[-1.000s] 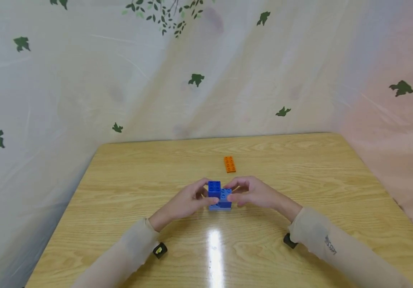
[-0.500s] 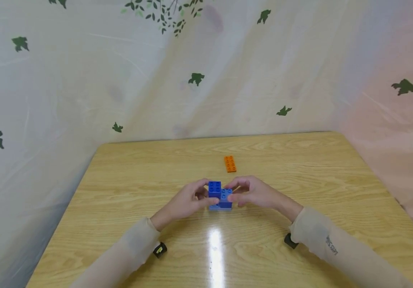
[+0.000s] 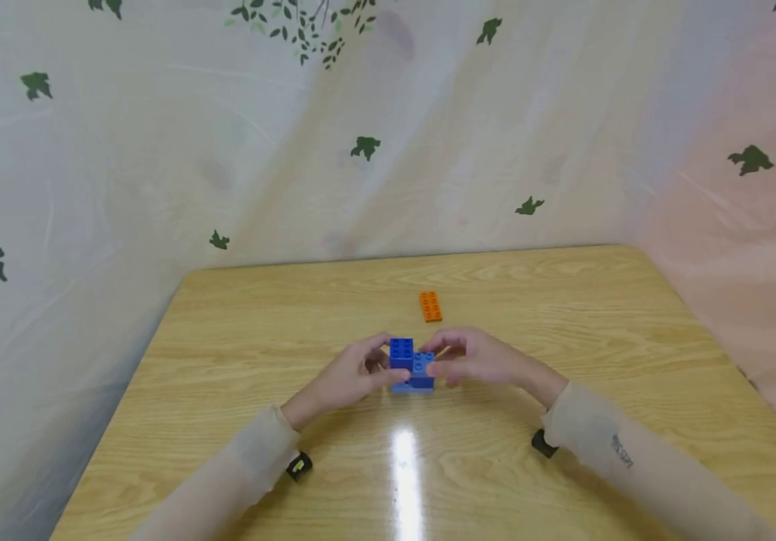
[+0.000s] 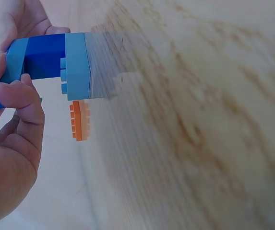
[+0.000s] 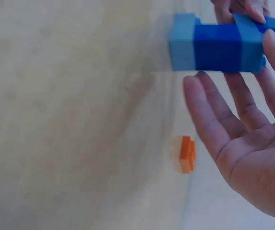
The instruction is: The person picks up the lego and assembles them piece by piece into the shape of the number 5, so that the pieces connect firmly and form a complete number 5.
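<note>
A stack of blue toy building bricks [image 3: 423,382] stands on the table in the middle of the head view. Its light blue base [image 4: 77,67] carries a dark blue brick [image 5: 217,47] on the right. A medium blue brick [image 5: 249,44] lies over that one, topped at the left by a dark blue square brick [image 3: 401,350]. My left hand [image 3: 355,373] holds the stack's upper left part, thumb in front. From the right, my right hand [image 3: 478,361] pinches the medium blue brick, thumb at the front; its other fingers spread loosely behind and below. Far-side finger contacts are partly hidden.
An orange flat brick [image 3: 431,306] lies on the wooden table [image 3: 279,308], beyond the stack. Behind the table hangs a pale cloth [image 3: 442,105] printed with leaves and green shapes. Black wrist devices show under both sleeves.
</note>
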`<action>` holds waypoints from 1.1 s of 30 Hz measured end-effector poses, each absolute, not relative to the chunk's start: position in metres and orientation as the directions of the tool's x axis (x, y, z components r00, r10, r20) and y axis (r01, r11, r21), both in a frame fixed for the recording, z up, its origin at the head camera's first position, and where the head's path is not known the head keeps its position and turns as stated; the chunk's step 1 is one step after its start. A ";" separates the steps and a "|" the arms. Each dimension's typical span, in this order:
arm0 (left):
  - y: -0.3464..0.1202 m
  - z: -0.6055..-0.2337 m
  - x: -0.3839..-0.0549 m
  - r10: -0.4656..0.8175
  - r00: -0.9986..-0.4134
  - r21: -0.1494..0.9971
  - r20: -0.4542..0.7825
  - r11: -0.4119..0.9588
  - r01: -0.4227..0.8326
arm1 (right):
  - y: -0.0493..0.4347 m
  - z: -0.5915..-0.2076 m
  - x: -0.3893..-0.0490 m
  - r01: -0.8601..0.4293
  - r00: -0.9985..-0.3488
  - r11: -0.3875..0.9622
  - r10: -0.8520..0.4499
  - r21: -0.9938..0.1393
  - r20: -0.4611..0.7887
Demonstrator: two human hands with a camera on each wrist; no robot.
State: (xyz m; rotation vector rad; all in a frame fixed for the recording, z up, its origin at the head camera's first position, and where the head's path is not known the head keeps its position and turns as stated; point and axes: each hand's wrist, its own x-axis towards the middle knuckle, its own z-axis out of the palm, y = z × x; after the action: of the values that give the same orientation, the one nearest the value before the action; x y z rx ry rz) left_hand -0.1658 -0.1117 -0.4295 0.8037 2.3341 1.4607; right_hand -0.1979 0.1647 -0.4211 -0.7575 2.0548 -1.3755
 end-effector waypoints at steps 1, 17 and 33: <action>-0.112 -0.429 -0.166 0.586 -0.809 0.890 0.057 0.338 0.307 | 0.165 -0.419 -0.201 -0.166 -0.690 0.336 -0.711 -0.927 -0.134; -0.114 -0.426 -0.162 0.566 -0.824 0.893 -0.011 0.376 0.247 | 0.153 -0.425 -0.263 0.018 -0.926 0.608 -0.289 -0.794 -0.242; -0.114 -0.425 -0.164 0.586 -0.810 0.907 -0.012 0.348 0.239 | 0.133 -0.440 -0.268 -0.005 -0.937 0.783 -0.220 -0.622 -0.270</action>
State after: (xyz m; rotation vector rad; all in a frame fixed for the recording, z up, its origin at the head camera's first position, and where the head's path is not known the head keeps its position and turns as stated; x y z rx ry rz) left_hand -0.1638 -0.1137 -0.4246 0.7298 2.2811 1.4486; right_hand -0.2679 0.1328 -0.4404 -0.1724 2.6461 -0.9218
